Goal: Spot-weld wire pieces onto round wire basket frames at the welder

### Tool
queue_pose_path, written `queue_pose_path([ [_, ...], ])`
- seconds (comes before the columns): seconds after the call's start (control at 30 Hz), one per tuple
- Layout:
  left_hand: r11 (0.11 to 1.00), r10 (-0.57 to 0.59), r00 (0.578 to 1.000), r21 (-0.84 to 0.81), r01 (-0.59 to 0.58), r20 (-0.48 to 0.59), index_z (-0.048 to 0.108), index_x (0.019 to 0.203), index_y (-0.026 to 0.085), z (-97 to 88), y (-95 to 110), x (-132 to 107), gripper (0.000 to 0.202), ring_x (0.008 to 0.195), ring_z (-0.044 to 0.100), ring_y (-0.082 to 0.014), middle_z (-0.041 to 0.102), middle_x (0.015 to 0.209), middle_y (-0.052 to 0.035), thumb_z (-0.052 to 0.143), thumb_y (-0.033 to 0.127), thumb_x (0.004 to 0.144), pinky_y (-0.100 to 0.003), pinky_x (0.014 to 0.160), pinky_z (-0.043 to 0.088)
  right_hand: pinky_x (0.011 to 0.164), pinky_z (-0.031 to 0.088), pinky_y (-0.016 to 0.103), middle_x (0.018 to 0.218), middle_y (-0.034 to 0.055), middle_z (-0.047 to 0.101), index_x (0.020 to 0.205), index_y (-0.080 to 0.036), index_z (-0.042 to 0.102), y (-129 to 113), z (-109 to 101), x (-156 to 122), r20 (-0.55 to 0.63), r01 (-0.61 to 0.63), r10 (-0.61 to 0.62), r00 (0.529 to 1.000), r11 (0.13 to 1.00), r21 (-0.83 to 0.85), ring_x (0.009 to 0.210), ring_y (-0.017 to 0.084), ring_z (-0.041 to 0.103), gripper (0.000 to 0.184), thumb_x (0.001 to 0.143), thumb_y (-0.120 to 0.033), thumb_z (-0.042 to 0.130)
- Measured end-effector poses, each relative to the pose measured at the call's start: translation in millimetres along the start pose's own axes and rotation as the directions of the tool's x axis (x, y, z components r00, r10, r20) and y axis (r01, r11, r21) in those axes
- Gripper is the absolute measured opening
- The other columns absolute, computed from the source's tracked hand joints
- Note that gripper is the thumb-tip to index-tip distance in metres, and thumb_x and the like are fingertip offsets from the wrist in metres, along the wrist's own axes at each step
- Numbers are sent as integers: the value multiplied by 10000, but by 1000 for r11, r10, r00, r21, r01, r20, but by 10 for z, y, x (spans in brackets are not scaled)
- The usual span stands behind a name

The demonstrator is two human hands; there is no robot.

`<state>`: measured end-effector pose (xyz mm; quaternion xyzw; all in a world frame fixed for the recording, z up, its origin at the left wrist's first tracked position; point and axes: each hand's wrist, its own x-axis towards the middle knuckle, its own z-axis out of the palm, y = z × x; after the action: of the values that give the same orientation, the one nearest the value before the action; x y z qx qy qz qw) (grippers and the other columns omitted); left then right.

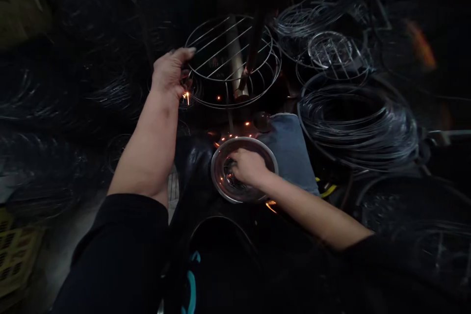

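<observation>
My left hand (171,71) is closed on the left rim of a round wire rack (221,78), its thumb lying over the edge. The rack has parallel bars across its top ring and a second ring below. A dark upright rod (255,44) comes down onto the rack's bars, with a pale cylinder (235,54) beneath them. Orange sparks fly just below my left hand and in front of the rack. My right hand (248,167) reaches into a shiny metal bowl (217,184), fingers bent down among small metal pieces (230,174); whether they grip one is hidden.
Blue-grey cloth (294,149) lies right of the bowl. Large wire coils (356,122) and a smaller round wire grid (331,51) stand at the right. A yellow plastic crate (20,260) sits at lower left. Dim, blurred wire bundles (114,88) fill the left side.
</observation>
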<state>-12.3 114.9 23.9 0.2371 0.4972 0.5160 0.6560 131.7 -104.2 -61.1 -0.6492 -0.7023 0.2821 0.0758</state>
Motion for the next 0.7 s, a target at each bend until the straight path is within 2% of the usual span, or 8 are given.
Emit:
queue_pose_path([
  [0.07,999,12,1000,50,-14,25,553,838,234,-4,8,33,359,751,480,-149,527,675,-4,830,193,612,-259,591,290,772,505,338,1118,153,612,1076,-135,646,-34,207,3,115,-57,77,990,985,-166,960,264,621,316,773,-206,594],
  [0.13,998,13,999,69,-16,33,548,838,235,-19,2,21,353,734,504,-153,523,659,-3,824,219,618,-261,585,314,816,490,350,1192,184,571,1140,-119,612,-80,329,29,149,-36,68,987,977,-210,1032,281,595,366,785,-198,573],
  [0.23,995,48,997,89,-53,53,545,817,229,-57,-8,-57,355,662,532,-144,542,656,4,815,187,590,-253,559,355,843,475,350,1087,188,633,1002,-109,681,-130,402,43,250,38,9,968,983,-181,1018,284,612,261,766,-129,571],
  [0.3,990,77,996,111,-82,43,530,786,215,-83,-9,-122,345,613,537,-133,548,654,10,800,160,580,-250,547,375,812,484,353,974,194,672,905,-89,711,-115,415,32,295,33,12,956,989,-147,960,295,641,211,747,-93,572],
  [0.4,987,84,996,140,-83,-6,507,754,192,-116,-6,-200,290,576,534,-115,548,651,14,757,140,616,-250,551,398,797,489,369,993,194,682,921,-93,717,8,371,23,300,-11,26,954,998,-55,955,309,647,240,749,-73,552],
  [0.53,987,76,997,140,-75,-4,535,785,196,-147,-10,-241,299,570,528,-112,551,639,13,775,168,610,-239,533,394,807,492,299,1010,97,695,929,-157,699,254,180,30,260,-95,49,964,981,168,964,239,644,218,738,-105,609],
  [0.63,993,74,997,96,-72,-20,565,818,220,-145,-19,-242,367,571,524,-121,558,638,6,817,181,554,-243,522,384,588,504,230,787,44,697,969,-147,655,353,31,-15,259,-177,97,961,935,307,694,164,662,205,784,-137,568],
  [0.7,995,70,996,71,-66,-51,572,813,219,-133,-28,-240,395,579,526,-128,566,647,1,827,159,518,-251,527,388,449,450,204,671,23,667,997,-132,623,369,-21,-71,275,-242,131,952,875,420,527,131,611,217,804,-144,525],
])
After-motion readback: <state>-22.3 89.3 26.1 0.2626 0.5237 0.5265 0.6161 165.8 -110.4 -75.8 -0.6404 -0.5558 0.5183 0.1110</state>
